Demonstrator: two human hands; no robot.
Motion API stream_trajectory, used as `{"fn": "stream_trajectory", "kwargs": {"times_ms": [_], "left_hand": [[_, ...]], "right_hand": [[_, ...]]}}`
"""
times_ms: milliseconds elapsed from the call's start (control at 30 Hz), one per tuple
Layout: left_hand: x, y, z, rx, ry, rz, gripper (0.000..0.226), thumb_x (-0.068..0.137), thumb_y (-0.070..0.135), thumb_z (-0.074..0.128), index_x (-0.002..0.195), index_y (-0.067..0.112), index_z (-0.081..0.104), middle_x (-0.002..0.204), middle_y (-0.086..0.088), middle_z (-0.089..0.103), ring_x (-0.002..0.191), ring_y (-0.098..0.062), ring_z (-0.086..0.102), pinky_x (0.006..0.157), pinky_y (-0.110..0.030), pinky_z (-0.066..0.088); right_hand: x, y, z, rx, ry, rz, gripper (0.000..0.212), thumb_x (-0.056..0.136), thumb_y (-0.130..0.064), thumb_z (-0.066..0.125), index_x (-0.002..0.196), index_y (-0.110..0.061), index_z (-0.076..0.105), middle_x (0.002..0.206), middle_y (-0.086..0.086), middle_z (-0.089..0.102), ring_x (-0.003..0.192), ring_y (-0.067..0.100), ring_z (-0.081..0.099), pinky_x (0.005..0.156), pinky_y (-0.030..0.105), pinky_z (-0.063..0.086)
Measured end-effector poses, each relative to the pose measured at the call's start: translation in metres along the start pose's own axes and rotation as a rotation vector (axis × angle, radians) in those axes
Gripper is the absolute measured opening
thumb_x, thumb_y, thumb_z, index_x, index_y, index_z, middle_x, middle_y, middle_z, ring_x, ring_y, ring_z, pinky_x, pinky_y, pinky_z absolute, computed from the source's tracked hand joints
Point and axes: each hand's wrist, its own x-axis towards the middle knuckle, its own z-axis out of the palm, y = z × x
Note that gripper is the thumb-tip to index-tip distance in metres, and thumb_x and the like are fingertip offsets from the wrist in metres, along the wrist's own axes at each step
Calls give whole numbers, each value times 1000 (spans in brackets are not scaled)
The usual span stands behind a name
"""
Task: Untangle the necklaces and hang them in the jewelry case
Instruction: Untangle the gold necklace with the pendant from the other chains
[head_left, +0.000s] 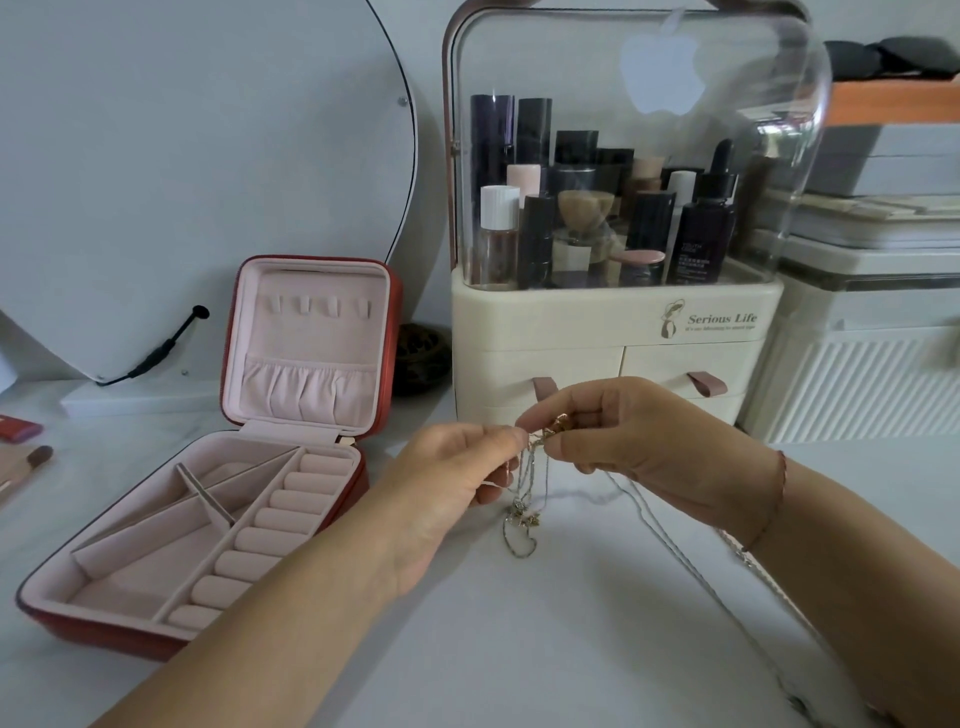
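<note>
A tangle of thin silver and gold necklaces (522, 512) hangs between my hands above the white table. My left hand (457, 478) pinches the chains at their top from the left. My right hand (634, 441) pinches the same knot from the right, fingers curled round it. One long silver chain (691, 561) trails off to the right under my right forearm. The red jewelry case (291, 540) lies open at the left, its pink lid (311, 338) upright with small hooks and a gathered pocket. No chain hangs inside it.
A cream cosmetics organizer (613, 322) with a clear dome and bottles stands just behind my hands. A round mirror (208, 156) leans at the back left, with a brush (31, 462) at the left edge. White boxes (872, 338) fill the right.
</note>
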Motion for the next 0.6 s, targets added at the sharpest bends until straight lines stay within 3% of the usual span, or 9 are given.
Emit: {"fn": "stream_trajectory", "kwargs": {"times_ms": [167,333,467,533,600], "left_hand": [[0,2,-1,-30,35,43,16,86,21,63,73,17,71,66,4,60,68,-9,54,72,-25,44],[3,8,2,-132,57,3,34,86,19,55,54,20,66,65,3,61,62,-8,57,70,-27,44],[0,15,2,-311,-23,-41,27,88,13,43,63,15,53,68,-3,64,73,-18,63,81,-34,47],[-2,16,2,-349,-52,-37,24,91,14,43,67,13,49,61,-4,57,64,-19,62,81,-35,51],[-2,14,1,-321,-39,-33,23,92,16,46,70,12,49,55,-2,49,51,-15,52,70,-32,53]], "right_hand": [[1,2,-1,22,24,54,6,78,-13,73,83,-10,74,73,5,60,63,11,44,60,18,39],[3,6,-1,-88,70,73,3,81,-10,71,81,-11,73,69,3,59,64,12,44,58,17,39],[4,6,-2,5,71,38,7,84,-8,67,85,-8,73,58,-5,56,57,7,44,58,17,40],[4,5,-2,47,86,9,8,84,-10,67,86,-6,73,55,-5,52,57,9,43,59,20,38],[3,3,-2,69,101,-21,9,83,-13,67,85,-6,72,53,-5,50,56,10,40,60,22,35]]}}
